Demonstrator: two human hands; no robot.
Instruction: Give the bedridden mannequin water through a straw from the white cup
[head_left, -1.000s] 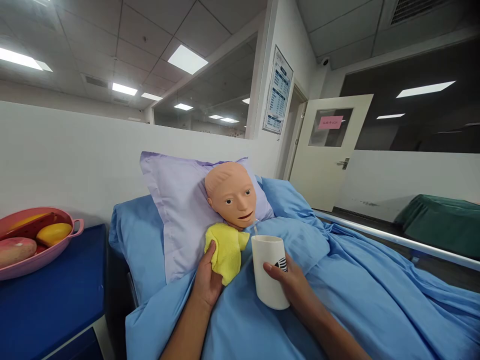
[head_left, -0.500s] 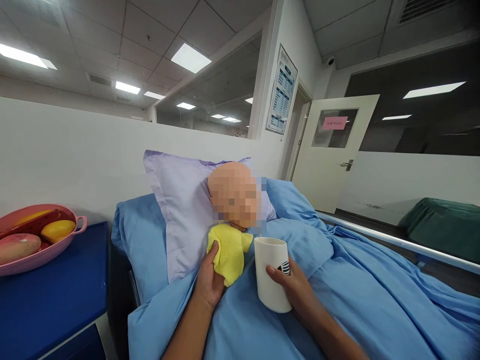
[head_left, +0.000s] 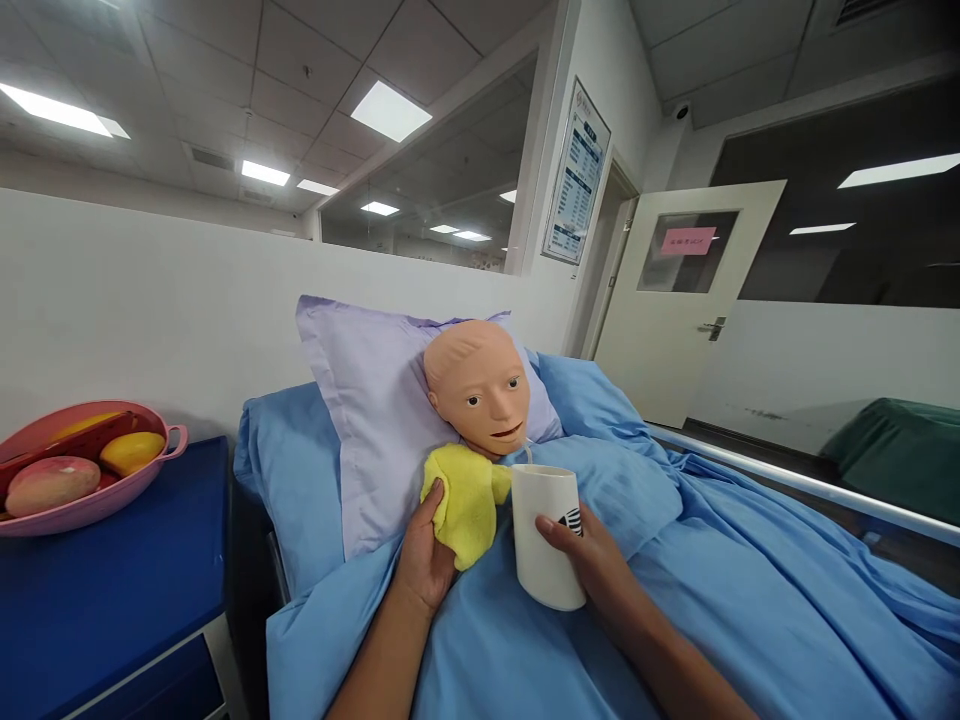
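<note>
A mannequin (head_left: pixel 480 375) lies in the bed, its head on a lilac pillow (head_left: pixel 367 400) and a blue quilt (head_left: pixel 720 580) over its body. My left hand (head_left: pixel 427 555) is closed on a yellow cloth (head_left: pixel 465 510), held just below the mannequin's chin. My right hand (head_left: pixel 592 555) grips a white mug (head_left: pixel 541 545) with a black striped print. A thin clear straw (head_left: pixel 529 452) rises from the mug's rim toward the mouth; I cannot tell if it touches the lips. The mug stands upright, slightly tilted, right beside the cloth. Its inside is hidden.
At the left, a pink basket (head_left: pixel 176 440) of fruit sits on a blue-topped bedside cabinet (head_left: pixel 150 590). A metal bed rail (head_left: pixel 810 487) runs along the far right side. Behind it are an open door (head_left: pixel 675 370) and a green covered object (head_left: pixel 892 450).
The view has shifted slightly, so the scene sits a little further right. The mug appears slightly higher. Both hands keep hold of the same things.
</note>
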